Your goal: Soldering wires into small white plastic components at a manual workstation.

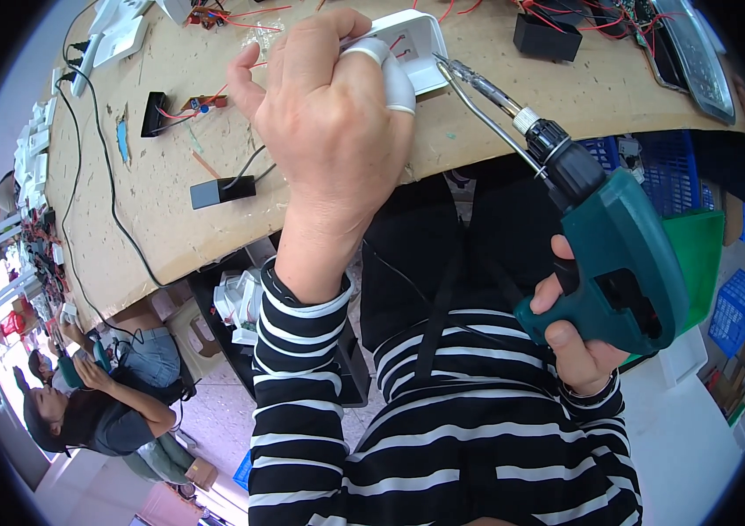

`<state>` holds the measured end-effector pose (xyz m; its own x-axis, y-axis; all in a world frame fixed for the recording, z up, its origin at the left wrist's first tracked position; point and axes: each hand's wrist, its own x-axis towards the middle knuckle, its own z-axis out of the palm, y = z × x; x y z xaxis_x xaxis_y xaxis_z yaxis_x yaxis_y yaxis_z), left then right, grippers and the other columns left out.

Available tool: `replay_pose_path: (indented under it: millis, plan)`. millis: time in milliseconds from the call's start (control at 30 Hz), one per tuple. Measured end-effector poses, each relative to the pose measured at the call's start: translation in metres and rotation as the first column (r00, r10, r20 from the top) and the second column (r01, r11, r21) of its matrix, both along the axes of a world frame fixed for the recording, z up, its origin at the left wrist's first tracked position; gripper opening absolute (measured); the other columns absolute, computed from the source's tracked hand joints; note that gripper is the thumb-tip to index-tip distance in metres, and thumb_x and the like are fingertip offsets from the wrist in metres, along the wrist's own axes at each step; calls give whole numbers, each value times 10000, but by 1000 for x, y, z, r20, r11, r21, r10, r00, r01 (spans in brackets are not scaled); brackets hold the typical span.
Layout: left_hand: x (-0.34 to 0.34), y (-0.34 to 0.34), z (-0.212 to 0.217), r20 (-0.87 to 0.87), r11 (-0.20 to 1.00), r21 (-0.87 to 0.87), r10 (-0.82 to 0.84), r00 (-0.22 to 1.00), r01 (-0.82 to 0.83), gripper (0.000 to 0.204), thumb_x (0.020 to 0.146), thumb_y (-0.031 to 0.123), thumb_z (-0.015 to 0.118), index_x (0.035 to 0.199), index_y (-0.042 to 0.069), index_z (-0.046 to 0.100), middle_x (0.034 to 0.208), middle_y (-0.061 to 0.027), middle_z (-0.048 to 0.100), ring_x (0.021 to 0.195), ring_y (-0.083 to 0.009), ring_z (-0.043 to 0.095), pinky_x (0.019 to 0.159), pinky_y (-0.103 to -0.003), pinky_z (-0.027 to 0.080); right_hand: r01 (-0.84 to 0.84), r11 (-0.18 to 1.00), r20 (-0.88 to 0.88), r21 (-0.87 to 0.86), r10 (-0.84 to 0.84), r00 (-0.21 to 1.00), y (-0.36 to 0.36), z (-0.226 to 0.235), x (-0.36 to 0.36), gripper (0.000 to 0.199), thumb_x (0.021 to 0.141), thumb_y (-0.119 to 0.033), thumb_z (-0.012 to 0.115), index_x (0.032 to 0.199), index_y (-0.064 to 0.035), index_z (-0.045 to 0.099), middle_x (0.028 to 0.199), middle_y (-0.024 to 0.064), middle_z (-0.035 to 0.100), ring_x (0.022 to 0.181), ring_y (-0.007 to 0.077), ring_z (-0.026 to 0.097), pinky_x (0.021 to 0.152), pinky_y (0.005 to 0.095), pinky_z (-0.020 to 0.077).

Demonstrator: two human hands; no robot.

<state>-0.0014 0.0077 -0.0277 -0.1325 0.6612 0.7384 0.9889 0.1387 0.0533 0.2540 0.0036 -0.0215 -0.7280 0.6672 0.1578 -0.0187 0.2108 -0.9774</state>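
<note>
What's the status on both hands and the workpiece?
Left hand grips white plastic housing on bench edge. Right hand holds green power screwdriver, bit at housing. Nothing between.

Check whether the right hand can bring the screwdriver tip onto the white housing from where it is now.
Probably yes. The right hand grips the green electric screwdriver, its tip right beside the white housing that the left hand steadies; nothing lies between them.
</note>
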Motion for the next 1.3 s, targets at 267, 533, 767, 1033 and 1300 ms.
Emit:
replay_pose_path:
  millis: [267, 533, 767, 1033, 1300]
  plan:
    - [3, 1, 2, 13, 1000, -17, 4, 1000, -4, 75, 604, 64, 643, 661, 17, 626, 858, -16, 586, 766, -148, 530, 776, -298, 314, -14, 1000, -15, -23, 13, 1000, 1, -4, -4, 635, 756, -77, 625, 1288, 28, 295, 1176, 240, 488, 763, 155, 584, 682, 251, 484]
    - [3, 1, 1, 31, 1000, -27, 6, 1000, -5, 84, 612, 63, 641, 677, 10, 639, 877, -20, 576, 792, -151, 523, 771, -300, 312, -66, 996, 63, 55, 63, 996, 8, -6, -13, 659, 749, -39, 607, 1306, 30, 261, 1182, 254, 471, 759, 151, 568, 675, 255, 481]
    - [2, 1, 0, 20, 1000, -30, 9, 1000, -8, 85, 618, 63, 637, 680, 6, 639, 888, -27, 574, 801, -157, 520, 779, -306, 317, -66, 995, 84, 75, 60, 995, 11, -8, -21, 669, 748, -7, 598, 1320, 5, 252, 1196, 256, 457, 759, 152, 561, 655, 242, 476]
    - [3, 0, -1, 25, 999, -37, -3, 1000, 3, 88, 613, 51, 633, 679, -7, 630, 902, -42, 574, 812, -172, 524, 781, -315, 331, -19, 994, 26, 105, 17, 1000, 12, -9, -28, 659, 745, 1, 612, 1309, 8, 269, 1177, 243, 476, 764, 150, 559, 656, 244, 472]
    - [1, 1, -1, 17, 1000, -9, -10, 1000, 10, 86, 598, 48, 631, 670, 0, 632, 890, -39, 583, 810, -171, 529, 783, -304, 340, -28, 996, 17, 82, 27, 999, 11, -6, -25, 576, 752, 50, 590, 1265, 23, 329, 1127, 208, 501, 791, 158, 552, 664, 251, 475]
